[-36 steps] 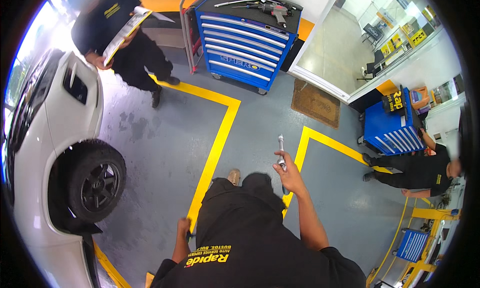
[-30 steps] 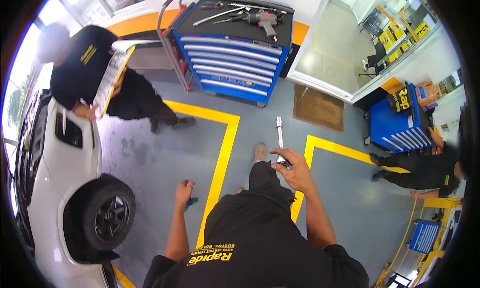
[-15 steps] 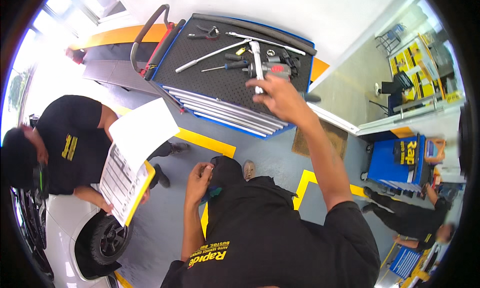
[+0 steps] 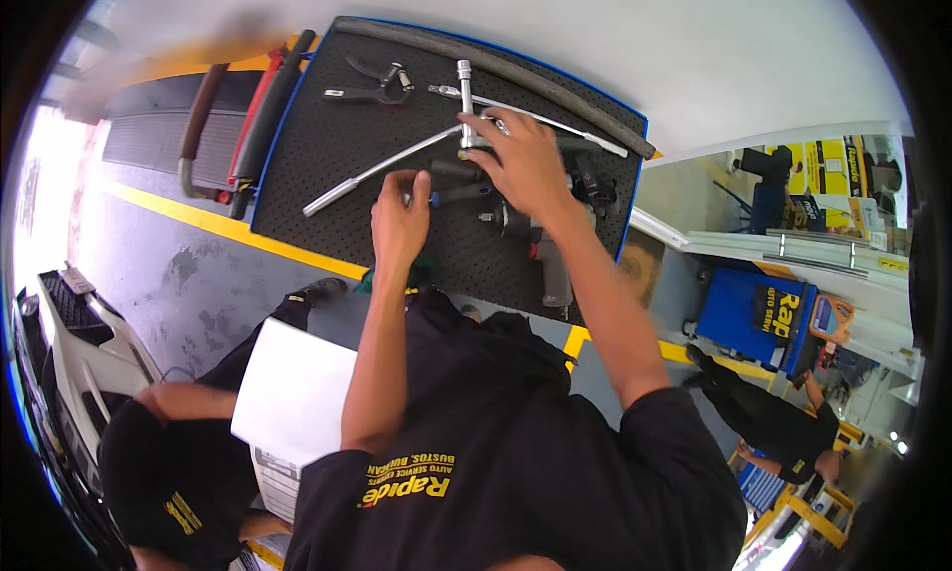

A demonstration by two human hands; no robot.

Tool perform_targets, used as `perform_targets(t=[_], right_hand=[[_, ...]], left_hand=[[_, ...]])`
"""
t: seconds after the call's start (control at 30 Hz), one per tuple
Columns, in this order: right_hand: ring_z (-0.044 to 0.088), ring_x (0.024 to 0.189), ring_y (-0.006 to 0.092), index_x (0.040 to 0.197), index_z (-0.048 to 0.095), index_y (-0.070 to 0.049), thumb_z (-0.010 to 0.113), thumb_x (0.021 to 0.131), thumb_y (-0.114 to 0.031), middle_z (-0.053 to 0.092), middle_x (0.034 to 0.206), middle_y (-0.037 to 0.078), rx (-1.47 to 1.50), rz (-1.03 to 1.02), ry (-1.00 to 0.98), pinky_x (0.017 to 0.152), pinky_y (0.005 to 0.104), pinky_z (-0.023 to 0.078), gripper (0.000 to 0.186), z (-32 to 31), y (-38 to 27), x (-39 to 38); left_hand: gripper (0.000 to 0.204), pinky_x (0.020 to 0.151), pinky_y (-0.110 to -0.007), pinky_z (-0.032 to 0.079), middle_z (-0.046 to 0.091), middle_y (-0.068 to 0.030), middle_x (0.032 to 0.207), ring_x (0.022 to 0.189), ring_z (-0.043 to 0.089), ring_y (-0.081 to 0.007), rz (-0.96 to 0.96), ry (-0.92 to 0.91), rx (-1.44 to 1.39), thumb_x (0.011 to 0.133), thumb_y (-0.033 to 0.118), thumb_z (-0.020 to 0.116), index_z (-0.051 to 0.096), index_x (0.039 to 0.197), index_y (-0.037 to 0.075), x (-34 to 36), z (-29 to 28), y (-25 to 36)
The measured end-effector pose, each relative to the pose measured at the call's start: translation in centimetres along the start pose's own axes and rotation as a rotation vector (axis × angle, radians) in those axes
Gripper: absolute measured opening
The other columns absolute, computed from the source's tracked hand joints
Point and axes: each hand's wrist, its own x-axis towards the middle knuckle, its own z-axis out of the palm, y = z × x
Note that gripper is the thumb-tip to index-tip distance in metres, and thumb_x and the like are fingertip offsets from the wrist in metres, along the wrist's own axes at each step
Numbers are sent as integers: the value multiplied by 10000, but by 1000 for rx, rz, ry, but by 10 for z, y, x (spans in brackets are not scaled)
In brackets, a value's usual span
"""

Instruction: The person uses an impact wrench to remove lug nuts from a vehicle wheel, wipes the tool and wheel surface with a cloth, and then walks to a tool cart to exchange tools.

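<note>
My right hand [image 4: 526,165] reaches over the black mat of the tool cart, thumb and fingers closed round the lower end of a chrome socket extension [image 4: 464,100]. Its upper end bears a socket. A long chrome breaker bar [image 4: 372,172] lies slantwise, its far end beside the extension. Left of centre, my left hand [image 4: 400,224] is curled with thumb and forefinger together; whatever is pinched there is too small to name. Just right of those fingertips lies a screwdriver [image 4: 464,193] with a blue part. An impact wrench [image 4: 553,269] rests partly under my right forearm.
A band-type filter wrench [image 4: 392,90] and a second long chrome bar [image 4: 550,121] lie farther back. Grey padding [image 4: 496,63] lines the cart's far edge. A person with papers [image 4: 293,388] stands at my left, near a white car [image 4: 94,338]. Another person [image 4: 773,412] works far right.
I have come closer to the cart. My left hand has risen from beside my body to over the mat. My right hand has shifted the extension leftward across the breaker bar's end.
</note>
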Motion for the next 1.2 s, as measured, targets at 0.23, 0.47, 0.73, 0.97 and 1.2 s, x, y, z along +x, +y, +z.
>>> perform_targets(t=[0.23, 0.47, 0.73, 0.97, 1.2], right_hand=[[659, 954, 362, 1164, 590, 35, 733, 935, -311, 650, 1052, 194, 96, 1093, -64, 837, 479, 527, 439, -57, -38, -172], [687, 973, 350, 1274, 554, 91, 793, 862, -271, 667, 1115, 207, 451, 1080, -386, 805, 453, 552, 599, -39, 5, -201], [610, 677, 186, 1377, 575, -106, 660, 935, -174, 613, 769, 28, 2042, 1516, -742, 723, 414, 540, 456, -39, 57, -161], [511, 575, 152, 1223, 566, -2, 646, 903, -118, 484, 680, 14, 1632, 1092, -867, 620, 345, 477, 350, -94, 2, -211], [570, 663, 146, 1207, 561, 9, 650, 938, -60, 540, 739, 34, 1466, 290, -1369, 621, 329, 496, 292, -199, -141, -293]], left_hand=[[667, 881, -494, 532, 731, -268, 1032, 1015, 697, -452, -246, -153, 472, 897, 609, 688, 662, 1102, -25, 38, 41, 33], [519, 777, -478, 504, 685, -277, 835, 823, 680, -419, -78, 25, 353, 944, 469, 710, 615, 900, -40, 22, 38, 29], [293, 489, -196, 271, 628, -29, 724, 540, 373, -27, -274, 399, -517, 1004, 335, 669, 563, 865, 100, -123, -7, 73], [186, 481, -231, 319, 566, 11, 705, 479, 383, -47, -330, 713, -1098, 996, 276, 588, 644, 1001, 99, -314, -31, 80], [269, 501, -215, 305, 526, 12, 723, 535, 381, -52, -293, 1155, -985, 1015, 276, 530, 671, 967, 52, -525, -45, 69]])
